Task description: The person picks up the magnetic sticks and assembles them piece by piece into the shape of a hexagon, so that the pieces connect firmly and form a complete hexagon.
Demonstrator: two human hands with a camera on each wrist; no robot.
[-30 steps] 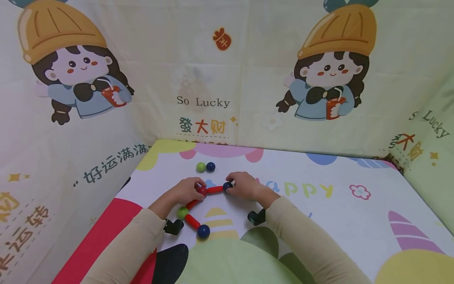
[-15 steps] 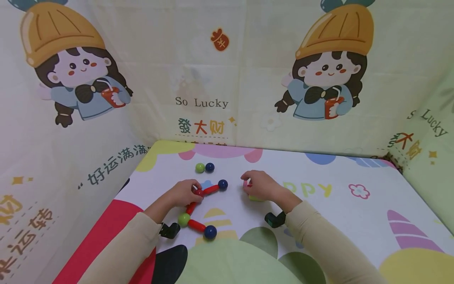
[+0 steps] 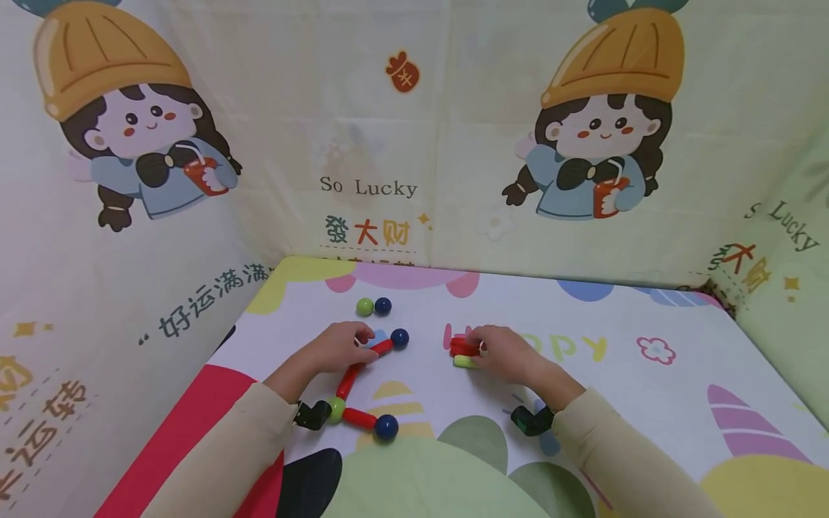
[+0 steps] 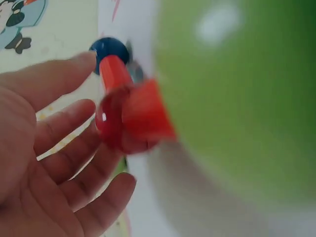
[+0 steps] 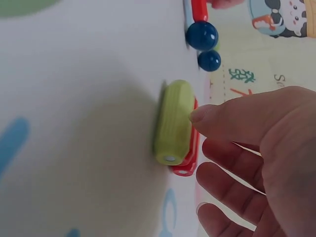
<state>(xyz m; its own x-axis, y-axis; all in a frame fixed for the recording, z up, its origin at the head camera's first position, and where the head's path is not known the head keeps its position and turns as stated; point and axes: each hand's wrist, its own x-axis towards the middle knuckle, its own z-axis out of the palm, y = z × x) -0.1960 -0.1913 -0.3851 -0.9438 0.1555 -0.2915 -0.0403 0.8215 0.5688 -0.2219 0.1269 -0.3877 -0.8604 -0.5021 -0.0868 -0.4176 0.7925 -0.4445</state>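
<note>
My left hand [image 3: 337, 345] has its fingers loosely bent beside a red ball [image 4: 109, 121], which it hides in the head view. That ball belongs to a chain of balls and red rods: a far blue ball [image 3: 399, 338], a red rod [image 3: 382, 348], the red ball, a second rod [image 3: 347, 381], a green ball [image 3: 336, 410], a third rod [image 3: 359, 418] and a near blue ball [image 3: 387, 428]. My right hand [image 3: 508, 354] reaches over red rods [image 3: 458, 346] and a yellow-green rod [image 5: 174, 123]; its thumb tip appears at their edge, grip not visible.
Behind the chain, a loose green ball [image 3: 365, 306] and blue ball [image 3: 383, 306] sit side by side. The printed tabletop [image 3: 648, 403] ends at a fabric backdrop [image 3: 453, 158]. Dark cameras are strapped at both wrists.
My right hand has left the far blue ball and moved right to the loose rods. My left hand stays by the red ball, while the chain has shifted and turned slightly.
</note>
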